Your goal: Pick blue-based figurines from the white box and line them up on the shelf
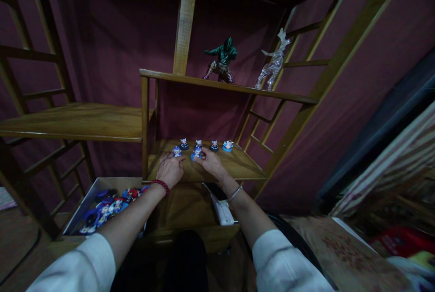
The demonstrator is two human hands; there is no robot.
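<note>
On the small lower shelf [217, 169], my left hand [171, 168] has its fingers closed around a purple-haired figurine [176, 151]. My right hand [210, 162] pinches a second purple-haired figurine [196, 153] with a blue base, just to the right of the first. Behind them stands a row of small figurines: a dark-based one [184, 143] at the left, another pale-headed one [199, 143] partly hidden, a third dark-based one [214, 145], and a white and pink one on a blue base [227, 146] at the right.
An open box [102, 183] full of figurines stands at lower left. A phone [215, 191] and a white device [223, 212] lie below the shelf. Above, the upper shelf board [238, 88] bears a green hooded statue [223, 60] and a clear deer figure [274, 61].
</note>
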